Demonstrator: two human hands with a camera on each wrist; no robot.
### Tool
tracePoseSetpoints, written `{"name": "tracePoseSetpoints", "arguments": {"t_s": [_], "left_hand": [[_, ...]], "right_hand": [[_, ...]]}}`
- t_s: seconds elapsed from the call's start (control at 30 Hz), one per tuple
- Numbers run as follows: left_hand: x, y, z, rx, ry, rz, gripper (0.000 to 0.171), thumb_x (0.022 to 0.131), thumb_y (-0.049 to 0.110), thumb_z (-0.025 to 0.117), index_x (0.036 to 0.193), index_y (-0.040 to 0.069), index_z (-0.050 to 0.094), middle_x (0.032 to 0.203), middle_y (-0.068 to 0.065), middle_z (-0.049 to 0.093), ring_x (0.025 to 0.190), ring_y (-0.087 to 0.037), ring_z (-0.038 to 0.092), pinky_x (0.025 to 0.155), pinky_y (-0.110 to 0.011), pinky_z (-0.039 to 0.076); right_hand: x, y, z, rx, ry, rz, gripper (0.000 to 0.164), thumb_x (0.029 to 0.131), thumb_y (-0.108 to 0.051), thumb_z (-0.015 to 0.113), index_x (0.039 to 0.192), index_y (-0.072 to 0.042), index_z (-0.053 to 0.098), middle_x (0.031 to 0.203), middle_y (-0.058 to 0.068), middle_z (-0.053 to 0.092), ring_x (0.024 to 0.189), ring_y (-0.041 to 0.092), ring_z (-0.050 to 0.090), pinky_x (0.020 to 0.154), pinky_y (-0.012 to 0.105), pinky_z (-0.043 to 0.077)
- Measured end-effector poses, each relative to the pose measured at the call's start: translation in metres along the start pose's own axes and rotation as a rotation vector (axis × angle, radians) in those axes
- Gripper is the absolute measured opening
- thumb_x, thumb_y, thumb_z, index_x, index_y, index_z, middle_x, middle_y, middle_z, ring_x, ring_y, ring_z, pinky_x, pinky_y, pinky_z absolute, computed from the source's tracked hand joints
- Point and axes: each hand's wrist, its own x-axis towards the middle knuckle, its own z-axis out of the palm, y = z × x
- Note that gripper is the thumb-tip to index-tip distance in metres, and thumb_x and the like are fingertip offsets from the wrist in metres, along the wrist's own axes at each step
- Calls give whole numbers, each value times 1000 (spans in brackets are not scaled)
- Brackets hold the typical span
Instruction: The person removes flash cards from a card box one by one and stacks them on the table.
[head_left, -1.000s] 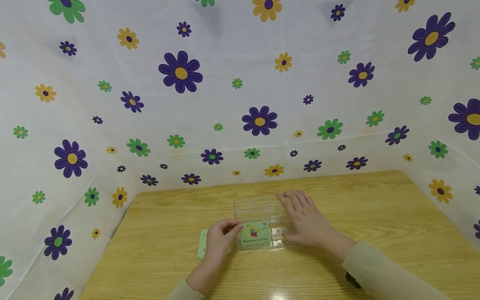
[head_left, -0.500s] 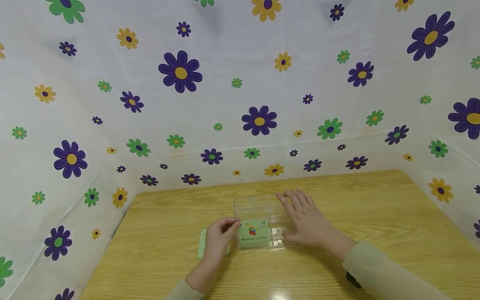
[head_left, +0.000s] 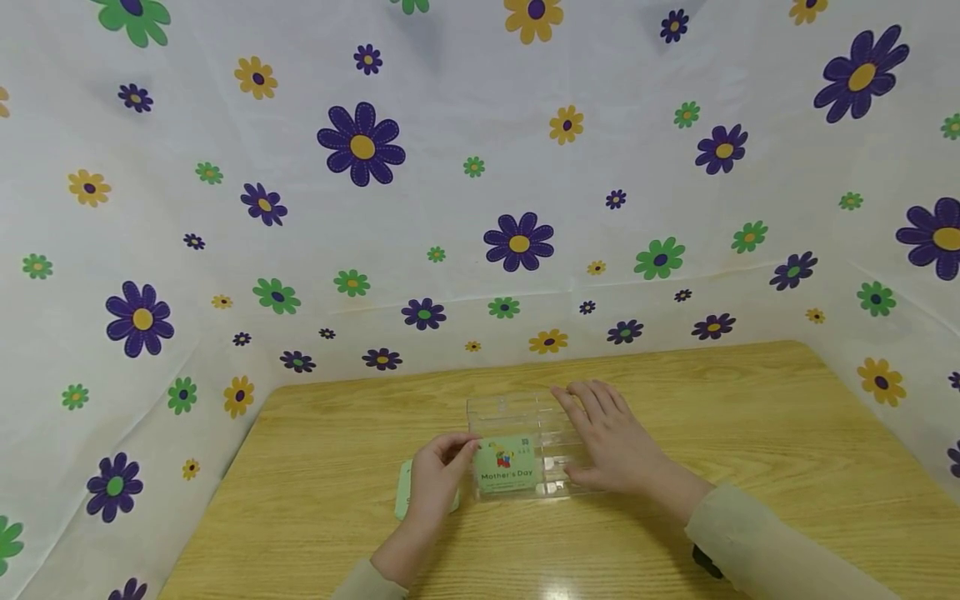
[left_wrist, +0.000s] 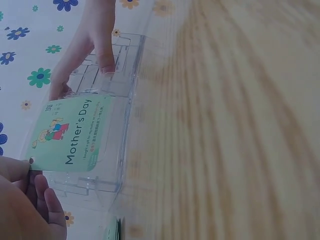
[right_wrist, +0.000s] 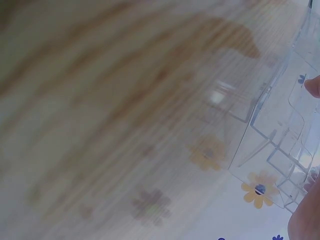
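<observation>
In the head view my left hand (head_left: 435, 479) pinches the upper left corner of a pale green "Mother's Day" card (head_left: 506, 464). The printed face of the card (left_wrist: 65, 132) shows in the left wrist view. Behind and under the card lies a clear plastic box with compartments (head_left: 502, 407). My right hand (head_left: 611, 442) rests on the box's right part, fingers spread toward its far edge and thumb nearer me. Part of that thumb (right_wrist: 313, 86) appears at the right wrist view's edge. More pale green cards (head_left: 403, 490) lie left of the box, partly hidden by my left hand.
The wood-grain table (head_left: 322, 533) extends on both sides of the box. A white cloth with printed flowers (head_left: 450, 208) hangs behind the table and along its left and right sides. A small dark object (head_left: 707, 562) shows beneath my right sleeve.
My left hand and the card have shifted slightly to the left, and the card sits a little higher in the head view. The box and my right hand have stayed in place.
</observation>
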Motion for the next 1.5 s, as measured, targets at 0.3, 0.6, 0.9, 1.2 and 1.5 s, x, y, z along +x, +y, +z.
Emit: {"name": "tracePoseSetpoints", "arguments": {"t_s": [0.3, 0.6, 0.9, 1.2, 1.5], "left_hand": [[2, 1, -3, -6, 10, 38, 16, 103, 5, 68, 111, -7, 75, 108, -20, 75, 87, -3, 62, 78, -17, 55], [4, 5, -6, -10, 39, 12, 16, 104, 6, 67, 113, -4, 76, 106, -16, 75, 88, -6, 64, 79, -19, 56], [5, 4, -9, -9, 59, 28, 15, 104, 4, 67, 111, -5, 76, 107, -19, 75, 85, -1, 63, 77, -14, 53], [3, 7, -11, -41, 98, 14, 14, 103, 5, 68, 112, -4, 76, 107, -16, 75, 85, -1, 63, 78, -13, 53], [1, 6, -14, -69, 114, 13, 15, 103, 3, 68, 113, -5, 75, 108, -17, 75, 85, -1, 64, 78, -13, 54]], "right_hand": [[0, -1, -3, 13, -37, 12, 113, 80, -54, 81, 166, -8, 24, 154, 18, 41, 144, 39, 40, 127, 58, 32], [0, -1, -1, -2, -26, 11, 114, 80, -55, 81, 166, -8, 23, 154, 18, 42, 144, 39, 41, 127, 58, 32], [0, -1, -1, -7, -24, 11, 112, 81, -54, 80, 166, -8, 24, 154, 17, 41, 144, 38, 40, 127, 58, 32], [0, 0, -1, 2, -31, 13, 112, 81, -54, 79, 166, -9, 23, 154, 18, 41, 145, 38, 40, 127, 58, 32], [0, 0, -1, 4, -36, 16, 113, 81, -55, 80, 166, -8, 23, 155, 18, 41, 145, 39, 41, 127, 58, 32]]}}
